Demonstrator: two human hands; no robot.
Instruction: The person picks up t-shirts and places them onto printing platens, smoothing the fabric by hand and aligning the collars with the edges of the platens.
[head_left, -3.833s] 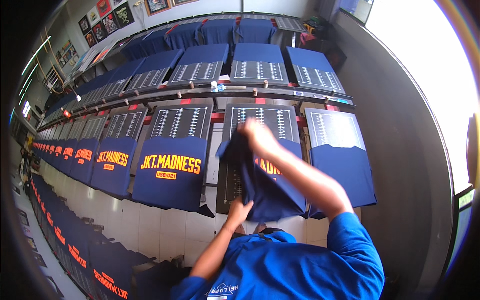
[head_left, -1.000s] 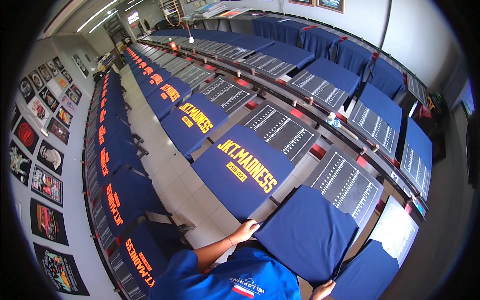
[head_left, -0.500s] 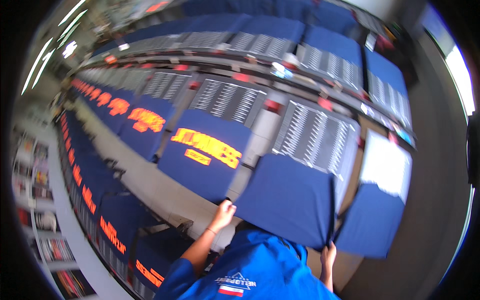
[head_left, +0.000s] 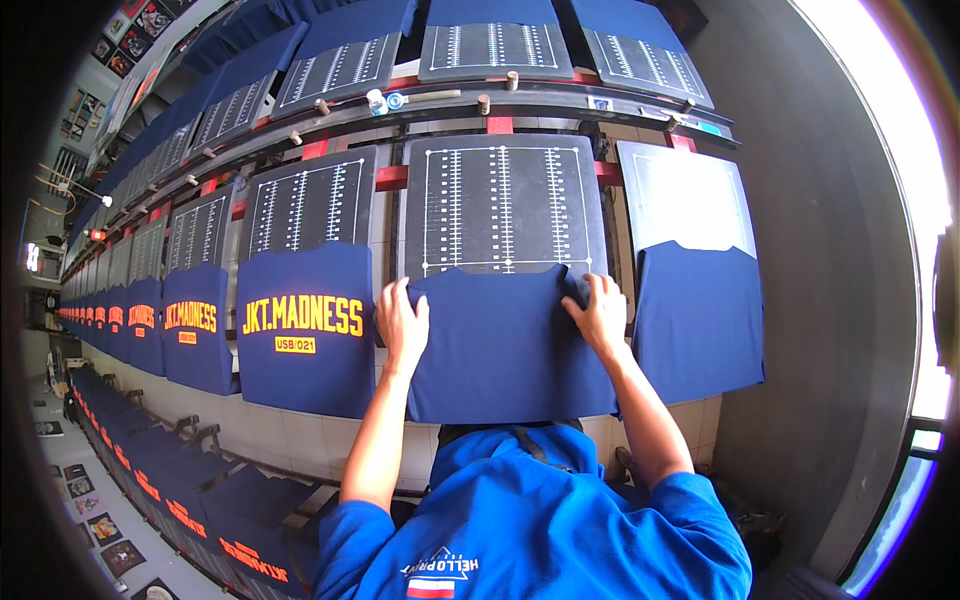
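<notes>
A plain navy T-shirt panel (head_left: pixel 505 350) with a shallow neckline lies over the near part of a black printing board (head_left: pixel 505 205) marked with white ruled lines. My left hand (head_left: pixel 403 325) is closed on the panel's upper left shoulder corner, fingers curled at the board's edge. At the opposite shoulder, my right hand (head_left: pixel 603 315) pinches the fabric, which bunches into a small dark fold under the fingers. The panel's lower edge hangs close to my waist.
To the left, a navy panel with orange-yellow lettering (head_left: pixel 305 330) lies on its board, followed by a long row of similar ones. A plain navy panel (head_left: pixel 700 320) covers a whitish board at right, near a grey wall (head_left: pixel 820 250). Behind runs a dark rail (head_left: pixel 440 108) holding a small bottle (head_left: pixel 376 101).
Both hands have moved from the panel's near corners up to its shoulder corners. My view has levelled and swung, so the board now sits straight ahead.
</notes>
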